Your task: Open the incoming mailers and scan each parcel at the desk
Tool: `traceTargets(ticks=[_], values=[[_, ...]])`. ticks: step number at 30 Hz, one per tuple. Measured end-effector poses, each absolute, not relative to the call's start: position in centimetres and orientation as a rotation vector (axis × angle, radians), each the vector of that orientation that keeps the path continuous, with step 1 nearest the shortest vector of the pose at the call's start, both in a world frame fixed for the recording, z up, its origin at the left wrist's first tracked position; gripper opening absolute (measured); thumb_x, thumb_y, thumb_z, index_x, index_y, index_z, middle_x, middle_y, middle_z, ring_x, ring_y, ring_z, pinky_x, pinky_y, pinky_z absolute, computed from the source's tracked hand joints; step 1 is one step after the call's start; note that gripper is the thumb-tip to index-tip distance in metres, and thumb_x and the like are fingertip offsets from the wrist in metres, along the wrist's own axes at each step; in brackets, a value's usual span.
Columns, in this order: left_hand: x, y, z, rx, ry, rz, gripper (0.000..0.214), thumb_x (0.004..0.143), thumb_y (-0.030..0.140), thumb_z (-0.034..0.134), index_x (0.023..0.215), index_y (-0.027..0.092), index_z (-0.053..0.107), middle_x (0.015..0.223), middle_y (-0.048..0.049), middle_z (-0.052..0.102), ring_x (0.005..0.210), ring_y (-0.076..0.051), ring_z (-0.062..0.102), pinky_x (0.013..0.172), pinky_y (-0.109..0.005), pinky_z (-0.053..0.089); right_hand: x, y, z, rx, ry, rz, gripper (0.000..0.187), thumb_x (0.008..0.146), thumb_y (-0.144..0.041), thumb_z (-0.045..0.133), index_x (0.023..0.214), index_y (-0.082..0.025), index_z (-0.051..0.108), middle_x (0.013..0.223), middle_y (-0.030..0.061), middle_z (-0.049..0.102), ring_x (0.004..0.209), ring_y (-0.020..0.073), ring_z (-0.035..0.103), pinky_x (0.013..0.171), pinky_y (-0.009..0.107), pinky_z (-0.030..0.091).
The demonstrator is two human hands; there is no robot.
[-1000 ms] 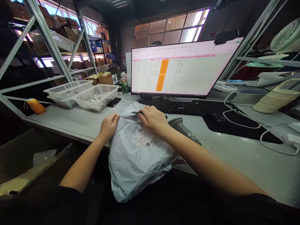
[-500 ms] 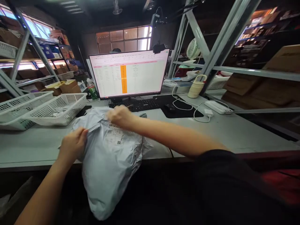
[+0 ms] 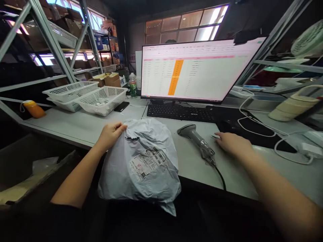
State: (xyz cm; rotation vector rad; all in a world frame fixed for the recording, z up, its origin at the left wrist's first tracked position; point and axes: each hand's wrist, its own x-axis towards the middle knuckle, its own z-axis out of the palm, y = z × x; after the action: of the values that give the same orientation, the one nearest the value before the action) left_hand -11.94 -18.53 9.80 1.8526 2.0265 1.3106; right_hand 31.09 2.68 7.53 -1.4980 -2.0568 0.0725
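Note:
A white plastic mailing bag (image 3: 118, 174) with a printed shipping label (image 3: 148, 163) lies over the desk's front edge. A short dark-edged slit (image 3: 132, 138) shows above the label. My left hand (image 3: 111, 134) is closed on the bag's upper left edge, thumb and fingers pinching the plastic. To the right, low over the desk, my right hand (image 3: 233, 144) is closed with a slim pointed tool (image 3: 214, 136) sticking out past its fingertips; most of the tool is hidden. Between the bag and my right hand lies a grey barcode scanner (image 3: 198, 141) with a black cable.
Behind the bag stand a monitor (image 3: 196, 74) and a black keyboard (image 3: 176, 111). White baskets (image 3: 108, 101), a phone (image 3: 121, 107) and a green-labelled bottle (image 3: 133, 85) are at the back left. White cables (image 3: 262, 126) and a cream container (image 3: 290, 106) are at the right. An orange bottle (image 3: 34, 109) stands far left.
My right hand has moved off the bag to the right, past the scanner. The bag now lies wider, its label and slit in plain sight. My left hand keeps hold. The view has turned left.

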Motion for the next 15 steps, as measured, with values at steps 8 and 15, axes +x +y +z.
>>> traceTargets(ticks=[8,15], values=[[-8.9,-18.4,11.2,1.944,2.062,1.278,0.039,0.092,0.047,0.048,0.066,0.020,0.051,0.058,0.0035,0.045,0.060,-0.014,0.043,0.059,-0.027,0.029,15.5,-11.9,12.6,-0.171,-2.728,0.016,0.036,0.098,-0.031,0.052,0.131,-0.018,0.061,0.124,0.0105,0.068,0.112,0.0229,0.062,0.097,0.036,0.048],[-8.5,-19.5,10.8,2.090,2.026,1.255,0.036,0.096,0.044,0.043,0.069,0.020,0.048,0.058,0.0032,0.046,0.057,-0.014,0.043,0.059,-0.027,0.029,10.1,-13.5,11.1,-0.313,-2.829,-0.346,0.040,0.093,-0.048,0.062,0.104,-0.010,0.064,0.100,0.0135,0.069,0.097,0.0289,0.060,0.083,0.041,0.043]])
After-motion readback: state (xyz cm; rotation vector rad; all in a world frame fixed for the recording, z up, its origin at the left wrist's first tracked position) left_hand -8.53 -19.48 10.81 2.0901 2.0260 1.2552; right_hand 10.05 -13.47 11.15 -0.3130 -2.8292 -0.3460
